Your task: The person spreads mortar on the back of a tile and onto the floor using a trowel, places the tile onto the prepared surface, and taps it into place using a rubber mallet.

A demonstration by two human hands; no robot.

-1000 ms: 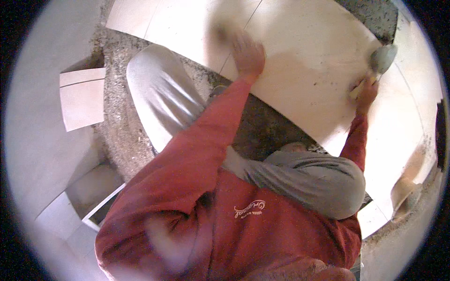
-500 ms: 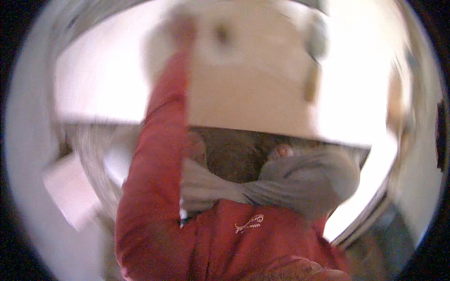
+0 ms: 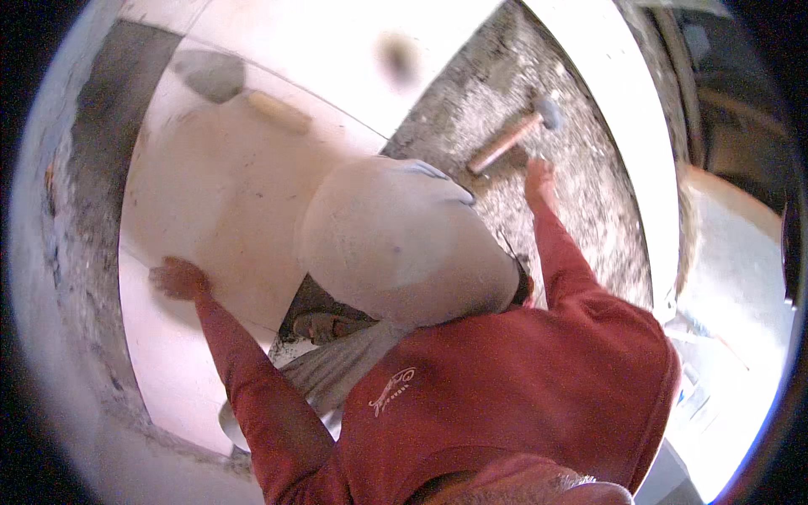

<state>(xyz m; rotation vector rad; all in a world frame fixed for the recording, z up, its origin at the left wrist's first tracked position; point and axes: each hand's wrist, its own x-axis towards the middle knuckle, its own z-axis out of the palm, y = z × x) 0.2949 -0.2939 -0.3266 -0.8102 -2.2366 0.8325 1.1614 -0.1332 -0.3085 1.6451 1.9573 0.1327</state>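
My left hand (image 3: 179, 278) is open, its fingers spread flat on a large pale floor tile (image 3: 236, 194). On that tile's far side lies a trowel (image 3: 212, 76) with a grey blade and a light wooden handle. My right hand (image 3: 540, 175) reaches to the rough, rubbly ground (image 3: 581, 185), with its fingers curled in. Whatever they may hold is too small to make out. Just beyond it, a mallet (image 3: 507, 143) with a grey head and brown wooden handle lies on the rubble, seemingly apart from my hand.
My bent knee (image 3: 396, 236) in pale trousers fills the middle and hides part of the tile edge. A dark gap (image 3: 126, 93) runs between tile and wall on the left. Bright tiles (image 3: 328, 34) continue at the far side. A pale slanted board (image 3: 732, 227) stands at the right.
My body and view have turned to the right, bringing the rubble and mallet into sight. My left hand has come back from far ahead onto the nearer tile; my right hand now shows.
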